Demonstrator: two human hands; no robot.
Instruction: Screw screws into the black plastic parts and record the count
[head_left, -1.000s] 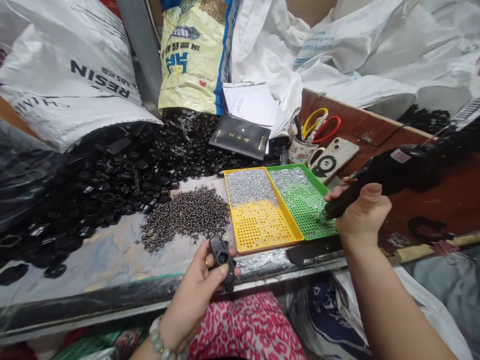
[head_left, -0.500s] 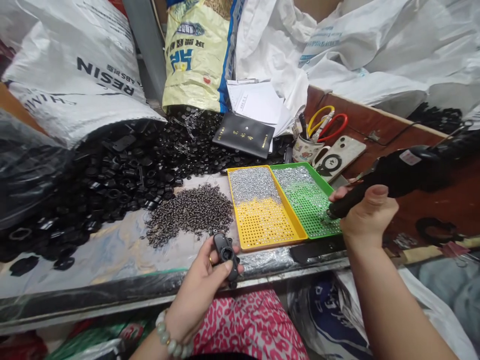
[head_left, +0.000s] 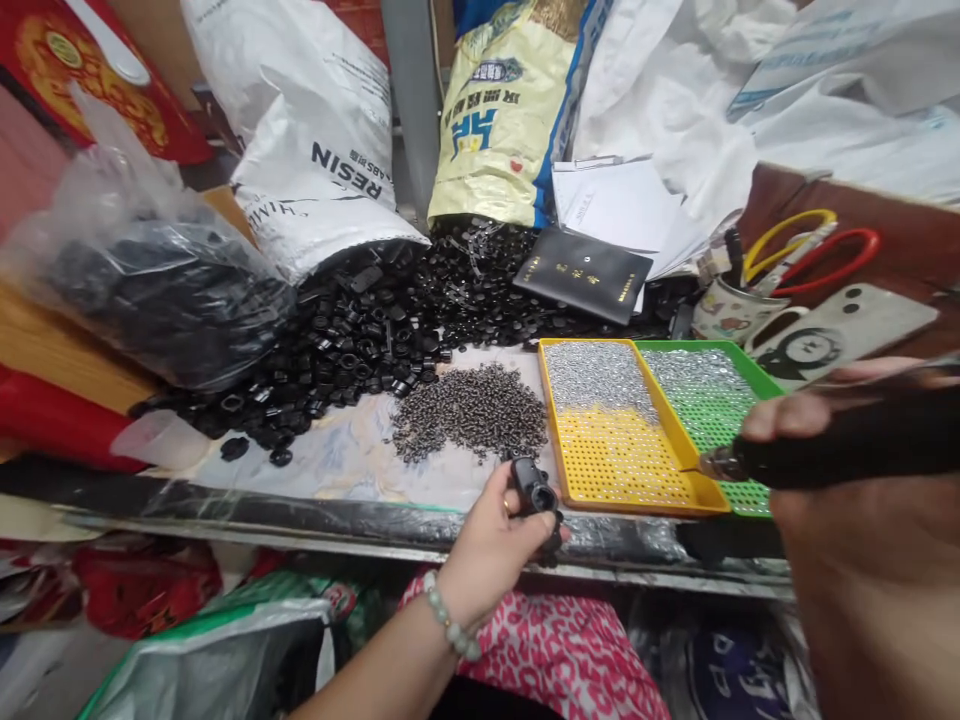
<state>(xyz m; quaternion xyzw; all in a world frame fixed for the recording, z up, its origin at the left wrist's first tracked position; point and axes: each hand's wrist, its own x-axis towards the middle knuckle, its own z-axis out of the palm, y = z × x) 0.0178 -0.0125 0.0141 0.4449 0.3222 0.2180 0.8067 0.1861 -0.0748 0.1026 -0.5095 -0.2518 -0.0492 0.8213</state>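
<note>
The worktop (head_left: 315, 470) is covered with a shiny plastic sheet and is edged at the front by a dark metal strip. Behind it, a grey upright post (head_left: 409, 100) is seen between large sacks: a white resin sack (head_left: 315, 150) and a yellow and blue sack (head_left: 502, 110). More white bags (head_left: 750, 90) are piled at the back right. A red poster (head_left: 90, 80) is fixed at the upper left. The scene is evenly lit.
</note>
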